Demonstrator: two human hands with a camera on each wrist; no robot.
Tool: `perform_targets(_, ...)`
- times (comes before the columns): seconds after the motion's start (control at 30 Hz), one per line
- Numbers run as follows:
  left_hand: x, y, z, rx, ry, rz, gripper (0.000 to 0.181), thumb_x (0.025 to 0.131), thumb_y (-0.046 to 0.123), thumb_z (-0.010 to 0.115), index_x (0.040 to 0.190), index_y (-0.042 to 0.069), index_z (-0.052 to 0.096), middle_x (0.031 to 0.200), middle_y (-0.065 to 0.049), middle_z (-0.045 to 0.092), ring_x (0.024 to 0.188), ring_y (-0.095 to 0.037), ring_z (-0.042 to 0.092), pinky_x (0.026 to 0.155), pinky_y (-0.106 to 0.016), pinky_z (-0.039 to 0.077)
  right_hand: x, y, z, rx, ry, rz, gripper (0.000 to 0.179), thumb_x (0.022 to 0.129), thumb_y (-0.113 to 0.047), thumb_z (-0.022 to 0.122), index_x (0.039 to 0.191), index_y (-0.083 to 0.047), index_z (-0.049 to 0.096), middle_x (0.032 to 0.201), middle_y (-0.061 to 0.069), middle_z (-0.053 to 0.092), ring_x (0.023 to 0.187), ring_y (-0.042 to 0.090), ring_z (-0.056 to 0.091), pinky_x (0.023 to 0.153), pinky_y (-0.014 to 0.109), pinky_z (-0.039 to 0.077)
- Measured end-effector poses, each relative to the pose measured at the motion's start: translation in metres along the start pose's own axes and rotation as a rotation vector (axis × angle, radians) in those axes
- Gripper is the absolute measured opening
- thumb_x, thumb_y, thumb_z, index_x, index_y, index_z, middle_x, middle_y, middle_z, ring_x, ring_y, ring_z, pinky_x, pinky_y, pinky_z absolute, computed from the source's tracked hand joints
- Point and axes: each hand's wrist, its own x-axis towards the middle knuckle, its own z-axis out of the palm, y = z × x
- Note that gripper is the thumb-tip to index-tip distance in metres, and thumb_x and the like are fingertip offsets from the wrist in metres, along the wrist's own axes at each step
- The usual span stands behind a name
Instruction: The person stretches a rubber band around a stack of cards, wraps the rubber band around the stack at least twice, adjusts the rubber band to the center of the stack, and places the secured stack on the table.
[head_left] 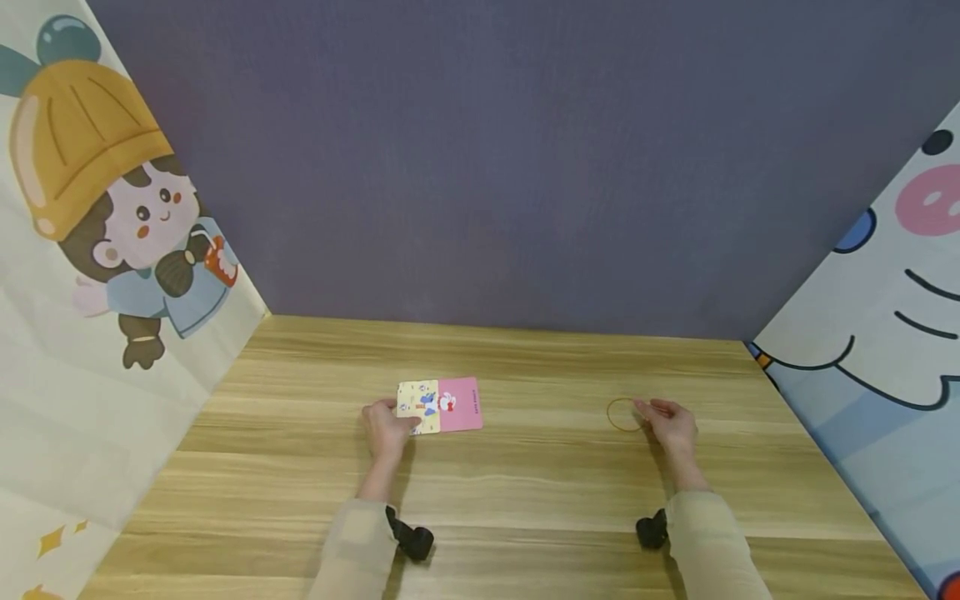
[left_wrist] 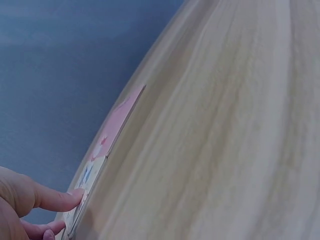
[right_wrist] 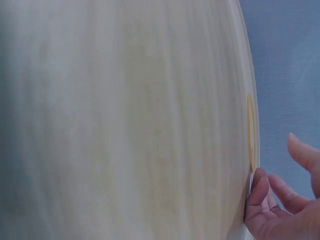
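Observation:
On the wooden table [head_left: 540,500] lies a small flat booklet-like item, with a pale yellow patterned half [head_left: 411,402] on the left and a pink half [head_left: 467,404] on the right. My left hand [head_left: 384,429] holds it by its left end, the thumb [left_wrist: 70,200] across the yellow face and fingers at the outer edge. To the right, a thin yellow rubber band [head_left: 611,418] lies in a loose loop on the wood. Fingertips of my right hand [head_left: 671,425] touch the loop's right side. In the right wrist view, the thumb [right_wrist: 300,152] stands apart from the other fingers.
A dark grey-blue panel [head_left: 480,167] rises at the table's back edge. Cartoon-printed sheets flank the table, a child in a yellow hat [head_left: 90,142] on the left and a pink-nosed figure [head_left: 930,200] on the right. Black straps circle both wrists.

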Motion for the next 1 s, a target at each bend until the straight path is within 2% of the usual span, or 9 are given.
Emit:
perform_targets(0.17,-0.0008,0.0021,-0.0013,0.018,0.003,-0.008,0.051,0.057,-0.001,0.077,0.102,-0.014,0.057,0.097,-0.028,0.05,0.094,-0.036,0.043,0.089,-0.045,0.039,0.0017,0.0017,-0.002,0.024,-0.021,0.02,0.057,0.078,-0.027,0.066,0.118,0.01,0.048,0.066,-0.006,0.055,0.054,0.003,0.053,0.048,0.017,0.051)
perform_targets(0.47,-0.0033,0.0051,-0.004,0.058,0.02,0.019,0.044,0.056,0.0,0.078,0.096,-0.013,0.062,0.089,-0.026,0.055,0.09,-0.036,0.044,0.082,-0.045,0.04,0.0015,0.0024,-0.0034,0.006,-0.027,0.029,0.051,0.08,-0.022,0.066,0.114,0.012,0.05,0.061,-0.006,0.058,0.053,0.003,0.054,0.049,0.016,0.051)
perform_targets(0.77,0.0005,0.0053,-0.0033,0.048,-0.012,-0.006,0.046,0.057,0.0,0.077,0.099,-0.01,0.062,0.092,-0.024,0.055,0.091,-0.034,0.043,0.083,-0.044,0.04,0.004,0.0028,-0.005,0.01,-0.032,0.073,0.05,0.079,-0.022,0.067,0.113,0.011,0.051,0.06,-0.006,0.057,0.052,0.003,0.054,0.048,0.016,0.051)
perform_targets(1.0,0.0016,0.0042,-0.0042,0.051,-0.04,0.025,0.039,0.057,-0.001,0.077,0.093,-0.01,0.063,0.089,-0.023,0.056,0.088,-0.033,0.045,0.082,-0.045,0.041,0.0056,0.0041,-0.005,-0.041,-0.042,0.049,0.045,0.08,-0.021,0.065,0.109,0.011,0.053,0.059,-0.006,0.058,0.052,0.003,0.054,0.047,0.016,0.05)
